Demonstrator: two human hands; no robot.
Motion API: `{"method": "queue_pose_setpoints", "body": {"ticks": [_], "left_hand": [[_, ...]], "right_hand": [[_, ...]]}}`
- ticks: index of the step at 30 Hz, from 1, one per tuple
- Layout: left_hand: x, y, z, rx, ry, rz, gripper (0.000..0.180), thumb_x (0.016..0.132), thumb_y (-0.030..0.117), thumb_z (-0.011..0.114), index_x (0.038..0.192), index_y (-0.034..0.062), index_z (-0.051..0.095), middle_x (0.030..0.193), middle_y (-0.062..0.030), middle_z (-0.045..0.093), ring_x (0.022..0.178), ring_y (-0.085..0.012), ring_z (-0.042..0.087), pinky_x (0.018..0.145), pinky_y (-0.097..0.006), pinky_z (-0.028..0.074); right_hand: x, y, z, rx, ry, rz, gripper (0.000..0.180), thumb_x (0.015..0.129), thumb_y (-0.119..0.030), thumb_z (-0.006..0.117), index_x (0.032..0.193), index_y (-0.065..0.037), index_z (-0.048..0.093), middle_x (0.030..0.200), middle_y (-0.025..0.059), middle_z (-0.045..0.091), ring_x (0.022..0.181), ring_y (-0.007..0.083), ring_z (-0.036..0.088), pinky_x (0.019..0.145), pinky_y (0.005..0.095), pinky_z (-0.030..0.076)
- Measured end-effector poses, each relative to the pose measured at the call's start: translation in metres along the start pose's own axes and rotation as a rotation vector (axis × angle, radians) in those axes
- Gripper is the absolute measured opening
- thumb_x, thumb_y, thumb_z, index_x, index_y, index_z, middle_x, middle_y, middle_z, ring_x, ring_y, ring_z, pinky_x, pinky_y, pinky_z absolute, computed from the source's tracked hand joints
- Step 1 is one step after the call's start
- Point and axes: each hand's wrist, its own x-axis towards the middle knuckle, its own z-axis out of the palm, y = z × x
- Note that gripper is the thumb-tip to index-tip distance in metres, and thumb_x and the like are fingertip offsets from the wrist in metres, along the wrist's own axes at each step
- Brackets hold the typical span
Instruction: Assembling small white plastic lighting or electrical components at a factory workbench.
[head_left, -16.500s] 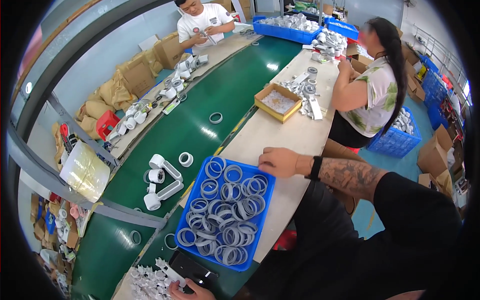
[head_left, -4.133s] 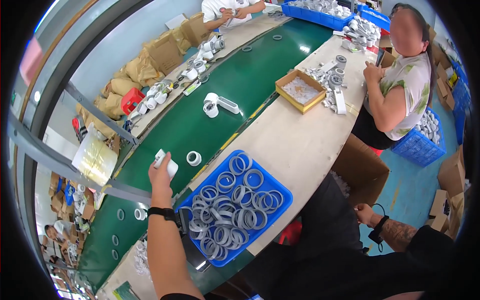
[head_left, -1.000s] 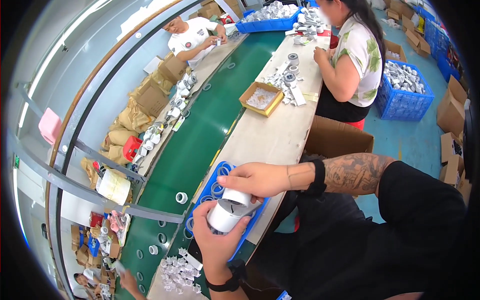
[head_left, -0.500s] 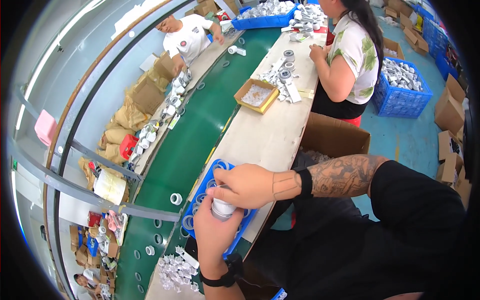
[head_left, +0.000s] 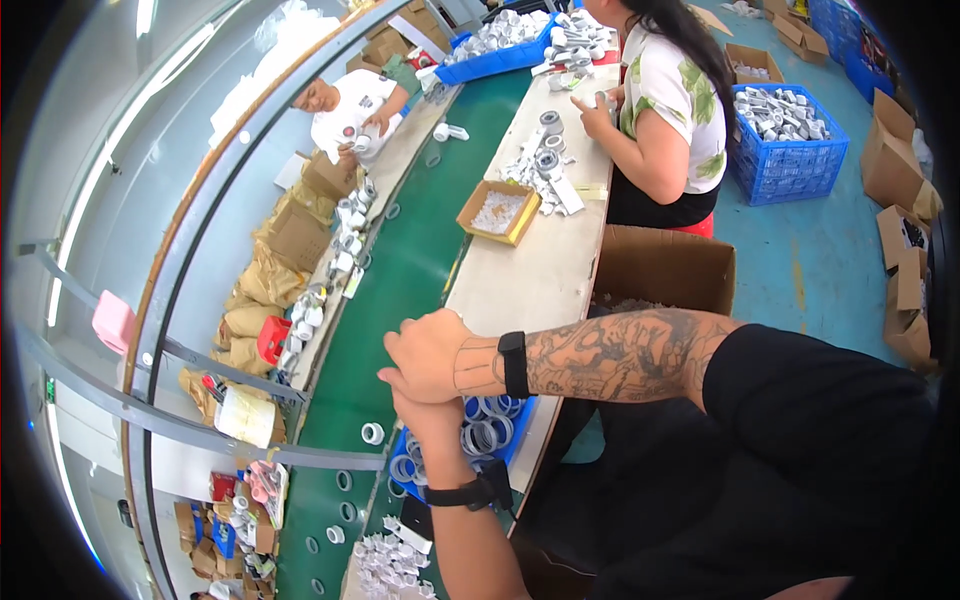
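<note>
Both hands meet above the near end of the workbench. The right hand (head_left: pixel 425 352) lies closed over the top of the left hand (head_left: pixel 432 415), which rises from below with a black watch on its wrist; whatever sits between the palms is hidden, so I cannot tell what they hold or how tightly the fingers grip.

Directly under the hands sits a blue crate (head_left: pixel 478 440), partly covered by both wrists. What shows of it is full of pale grey-white plastic rings (head_left: pixel 482 432), lying flat and overlapping, each thin-walled with a wide round hole. The crate rests at the edge of the pale bench top (head_left: pixel 530 280), beside the green conveyor belt (head_left: pixel 400 300).

Loose white rings dot the belt just left of the crate, one ring (head_left: pixel 372 433) close by. A heap of small white parts (head_left: pixel 390 560) lies below the crate. Beyond the hands the bench runs bare up to a shallow cardboard tray (head_left: pixel 498 212), so open room lies ahead. A large open cardboard box (head_left: pixel 665 270) stands to the right of the bench. Two other people work farther up the line.
</note>
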Motion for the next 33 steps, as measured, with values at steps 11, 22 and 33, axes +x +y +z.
{"method": "queue_pose_setpoints", "body": {"ticks": [11, 22, 33], "left_hand": [[0.006, -0.008, 0.023, 0.037, 0.061, 0.082, 0.045, 0.082, 0.031, 0.088, 0.114, 0.0036, 0.072, 0.112, -0.021, 0.078, 0.104, -0.0414, 0.076, 0.085, -0.05, 0.06], [-0.017, 0.024, -0.017, -0.32, -0.194, -0.141, 0.04, 0.073, 0.014, 0.092, 0.106, -0.0029, 0.075, 0.101, -0.012, 0.08, 0.09, -0.0225, 0.078, 0.079, -0.036, 0.06], [-0.177, -0.128, -0.127, -1.362, 0.014, -0.354, 0.054, 0.07, 0.011, 0.095, 0.118, 0.0002, 0.072, 0.116, -0.0133, 0.074, 0.106, -0.0224, 0.073, 0.093, -0.039, 0.059]], "right_hand": [[-0.008, 0.021, 0.007, 0.04, -0.081, 0.114, 0.032, 0.093, -0.032, 0.063, 0.097, -0.007, 0.081, 0.096, 0.0217, 0.078, 0.093, 0.0434, 0.076, 0.083, 0.0559, 0.06], [-0.005, 0.038, -0.018, 0.17, -0.381, 0.0, 0.033, 0.099, -0.03, 0.053, 0.097, -0.006, 0.077, 0.095, 0.0214, 0.078, 0.092, 0.0457, 0.075, 0.088, 0.0566, 0.059], [0.113, 0.069, 0.156, 0.461, -0.639, 0.481, 0.042, 0.097, -0.035, 0.068, 0.103, 0.006, 0.072, 0.084, 0.0227, 0.075, 0.064, 0.0317, 0.075, 0.054, 0.047, 0.059]]}}
